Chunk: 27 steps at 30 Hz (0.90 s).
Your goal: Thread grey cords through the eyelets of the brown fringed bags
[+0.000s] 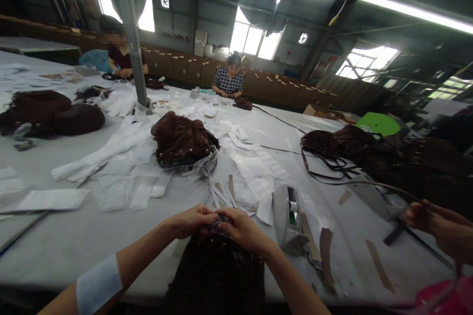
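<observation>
Head cam's sitting on the wearer's head, facing fwd & down across the table (70,238). It's catching L hand (197,220) & R hand (242,228) close up, btm ctr, and it's leaning sideways, w/ far windows (253,40) showing up top.

The left hand (194,220) and right hand (242,229) sit close together, fingers curled in and thumbs pressed inward in a pinch. The left forearm (146,243) slants down and outward from its hand; the right forearm (290,275) runs down to the opposite side, its wrist slightly bent.
</observation>
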### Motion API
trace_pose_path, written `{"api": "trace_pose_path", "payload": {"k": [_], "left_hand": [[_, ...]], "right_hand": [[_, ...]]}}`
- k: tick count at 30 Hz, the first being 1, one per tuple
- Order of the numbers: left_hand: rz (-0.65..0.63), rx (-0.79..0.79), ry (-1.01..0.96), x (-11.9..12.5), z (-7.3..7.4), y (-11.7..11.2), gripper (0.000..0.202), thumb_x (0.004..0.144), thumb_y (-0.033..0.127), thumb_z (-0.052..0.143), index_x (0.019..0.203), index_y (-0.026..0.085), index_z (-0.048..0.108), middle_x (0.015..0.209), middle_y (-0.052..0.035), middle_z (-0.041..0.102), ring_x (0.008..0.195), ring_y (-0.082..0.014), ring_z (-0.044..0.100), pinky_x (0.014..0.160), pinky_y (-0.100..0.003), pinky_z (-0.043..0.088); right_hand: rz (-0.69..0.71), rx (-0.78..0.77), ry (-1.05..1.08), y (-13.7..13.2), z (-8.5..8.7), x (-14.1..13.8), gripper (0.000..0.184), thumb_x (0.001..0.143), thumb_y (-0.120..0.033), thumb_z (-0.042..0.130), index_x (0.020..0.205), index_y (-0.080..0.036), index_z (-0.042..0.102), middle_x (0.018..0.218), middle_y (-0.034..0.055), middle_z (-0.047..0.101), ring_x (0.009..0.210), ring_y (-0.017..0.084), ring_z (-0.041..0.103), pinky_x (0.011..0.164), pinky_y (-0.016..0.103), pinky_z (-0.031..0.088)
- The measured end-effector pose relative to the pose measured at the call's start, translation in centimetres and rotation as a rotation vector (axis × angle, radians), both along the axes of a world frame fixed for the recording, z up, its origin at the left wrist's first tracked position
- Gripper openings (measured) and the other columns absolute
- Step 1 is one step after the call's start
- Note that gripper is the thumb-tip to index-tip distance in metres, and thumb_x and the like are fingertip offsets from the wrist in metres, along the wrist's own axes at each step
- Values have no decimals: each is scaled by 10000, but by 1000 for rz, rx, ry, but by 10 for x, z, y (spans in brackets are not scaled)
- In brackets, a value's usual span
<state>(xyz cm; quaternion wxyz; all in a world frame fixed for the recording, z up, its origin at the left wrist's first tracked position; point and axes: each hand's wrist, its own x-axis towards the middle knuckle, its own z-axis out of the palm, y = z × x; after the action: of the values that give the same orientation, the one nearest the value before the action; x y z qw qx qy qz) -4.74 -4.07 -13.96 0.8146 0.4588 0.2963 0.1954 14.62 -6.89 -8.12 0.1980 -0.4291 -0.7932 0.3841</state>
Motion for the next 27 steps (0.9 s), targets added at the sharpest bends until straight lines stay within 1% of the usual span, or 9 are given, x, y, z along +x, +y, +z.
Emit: {"api": "trace_pose_path", "payload": {"k": [2, 5, 8, 11, 15, 17, 21, 23, 27], "left_hand": [[-8, -3, -1, -2, 1, 1, 441, 658, 515, 737, 750, 89, 666, 585, 8, 556, 428, -47, 393, 429, -200, 287], [-20, 2, 10, -2, 4, 3, 412, 648, 492, 750, 699, 93, 657, 545, 6, 554, 418, -59, 422, 422, -202, 281], [-14, 15, 60, -1, 6, 4, 389, 637, 475, 762, 664, 107, 638, 518, 13, 557, 408, -67, 445, 417, -200, 291], [-24, 15, 75, -2, 6, 6, 396, 642, 488, 757, 674, 116, 625, 536, 11, 579, 423, -80, 484, 437, -202, 332], [-86, 25, -4, -6, 5, 7, 415, 722, 523, 685, 795, 117, 637, 700, -34, 656, 560, -125, 592, 552, -226, 421], [-106, 43, -31, -9, 2, 8, 413, 746, 511, 668, 860, 115, 639, 731, -52, 671, 598, -144, 612, 593, -244, 439], [-9, 101, -67, -16, -12, 3, 493, 749, 405, 704, 1143, 139, 573, 770, -50, 685, 668, -160, 631, 652, -255, 436], [32, 151, -54, -20, -16, 0, 520, 745, 347, 714, 1193, 141, 553, 777, -42, 684, 705, -156, 621, 667, -241, 415], [25, 210, -30, -28, -7, -4, 553, 717, 289, 734, 1226, 180, 548, 886, -24, 664, 796, -148, 584, 681, -218, 393]], "right_hand": [[6, -36, 0, -2, 2, 1, 310, 793, -101, 558, 1074, -212, 627, 909, 4, 665, 821, 156, 599, 730, 247, 439], [-10, -61, -14, -4, 3, 3, 316, 807, -177, 589, 1122, -206, 606, 858, -4, 660, 708, 138, 582, 647, 235, 437], [-19, -12, 6, -3, -1, 4, 326, 809, -204, 606, 1135, -204, 605, 939, 17, 670, 799, 157, 601, 726, 256, 447], [-36, 55, -2, -2, -9, 3, 258, 797, -162, 593, 1052, -196, 618, 946, 27, 664, 868, 175, 597, 782, 276, 439], [-77, 97, -14, -3, -19, 3, 254, 788, -133, 579, 1034, -192, 590, 928, 32, 648, 869, 182, 585, 778, 287, 437], [-87, 103, 1, -3, -21, 5, 255, 790, -129, 573, 1035, -196, 587, 937, 32, 642, 868, 182, 583, 780, 290, 435], [-102, 97, 13, -1, -26, 9, 239, 785, -124, 571, 1009, -201, 601, 907, 26, 632, 845, 183, 578, 758, 289, 436], [-102, 90, -7, -1, -29, 10, 253, 776, -110, 578, 1010, -202, 605, 918, 28, 630, 857, 185, 575, 770, 291, 434], [-87, 107, -44, 0, -32, 7, 252, 790, -104, 568, 1022, -199, 598, 954, 40, 624, 901, 193, 570, 817, 307, 427]]}}
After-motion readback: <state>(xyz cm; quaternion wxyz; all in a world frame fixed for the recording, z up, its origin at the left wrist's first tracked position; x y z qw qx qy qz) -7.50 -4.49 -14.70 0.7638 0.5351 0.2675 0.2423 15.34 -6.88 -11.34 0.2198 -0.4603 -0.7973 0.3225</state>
